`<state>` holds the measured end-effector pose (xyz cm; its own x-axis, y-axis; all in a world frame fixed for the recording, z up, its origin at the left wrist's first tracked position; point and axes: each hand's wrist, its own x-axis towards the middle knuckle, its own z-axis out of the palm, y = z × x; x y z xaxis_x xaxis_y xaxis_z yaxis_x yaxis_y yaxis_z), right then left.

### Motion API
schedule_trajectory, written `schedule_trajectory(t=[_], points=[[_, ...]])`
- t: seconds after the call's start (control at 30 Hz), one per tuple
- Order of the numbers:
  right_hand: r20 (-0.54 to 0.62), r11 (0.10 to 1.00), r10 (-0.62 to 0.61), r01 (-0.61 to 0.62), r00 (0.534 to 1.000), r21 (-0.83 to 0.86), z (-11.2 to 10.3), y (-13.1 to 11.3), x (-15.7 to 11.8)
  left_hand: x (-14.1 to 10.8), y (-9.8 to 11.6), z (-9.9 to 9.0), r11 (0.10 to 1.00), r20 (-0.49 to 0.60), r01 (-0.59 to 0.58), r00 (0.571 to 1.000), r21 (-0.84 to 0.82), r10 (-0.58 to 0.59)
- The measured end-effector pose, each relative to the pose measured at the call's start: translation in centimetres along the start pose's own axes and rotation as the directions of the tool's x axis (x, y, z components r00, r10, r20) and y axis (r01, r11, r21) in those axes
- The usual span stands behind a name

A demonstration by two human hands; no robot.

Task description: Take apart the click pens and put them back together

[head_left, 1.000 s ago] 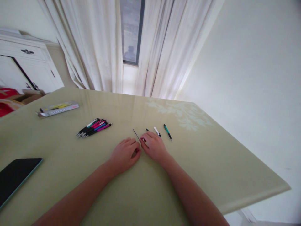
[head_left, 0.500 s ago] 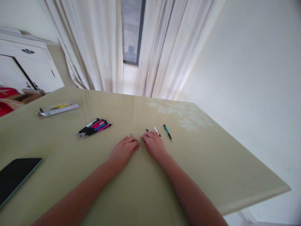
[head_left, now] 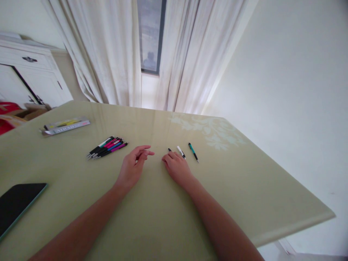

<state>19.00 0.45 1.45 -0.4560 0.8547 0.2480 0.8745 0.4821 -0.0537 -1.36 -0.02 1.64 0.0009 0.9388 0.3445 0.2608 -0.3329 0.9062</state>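
My left hand (head_left: 132, 165) is raised a little off the table, fingers stretched forward and apart, with no pen visible in it. Palm down on the table, my right hand (head_left: 178, 166) has its fingers curled and their tips hidden. The end of a black pen (head_left: 170, 149) sticks out beyond those fingers; the rest of it is covered. Beside the knuckles lies a white pen (head_left: 181, 152) with a black lower part, partly hidden by the hand. Farther right, apart from the hand, is a teal and black pen (head_left: 193, 152).
A pile of several coloured pens (head_left: 107, 148) lies left of my left hand. Behind it is an opened pen package (head_left: 66, 126). A dark tablet-like device (head_left: 20, 203) lies at the left edge of the green table (head_left: 258, 188). Curtains and a wall stand beyond.
My left hand has lifted and moved left, away from the right hand, and its fingers have spread. The thin tip that showed by it is no longer visible. My right hand stays in place.
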Motion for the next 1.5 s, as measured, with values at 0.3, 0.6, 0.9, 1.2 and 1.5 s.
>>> schedule_trajectory(t=[0.3,0.6,0.9,1.2,1.5], points=[[-0.007,0.970,0.025,-0.022,1.000,0.240,-0.8,-0.9,-0.3,0.5,-0.9,0.7,0.835,-0.063,0.198,0.962,-0.514,-0.267],[-0.076,0.909,0.018,0.015,0.997,0.417,-1.2,-1.4,-0.5,0.7,-0.6,0.6,0.761,-0.121,0.158,0.947,-0.629,-0.297],[-0.118,0.895,0.029,0.027,0.993,0.446,-1.3,-1.4,-0.5,0.4,-0.5,0.9,0.774,-0.089,0.167,0.957,-0.611,-0.276],[-0.136,0.876,0.044,0.027,0.990,0.482,-1.1,-1.4,-0.5,0.3,-0.5,0.9,0.781,-0.086,0.151,0.964,-0.606,-0.253],[-0.127,0.905,0.071,-0.010,0.989,0.426,-1.2,-1.4,-0.4,0.4,-0.4,0.7,0.772,-0.133,0.103,0.962,-0.627,-0.237]])
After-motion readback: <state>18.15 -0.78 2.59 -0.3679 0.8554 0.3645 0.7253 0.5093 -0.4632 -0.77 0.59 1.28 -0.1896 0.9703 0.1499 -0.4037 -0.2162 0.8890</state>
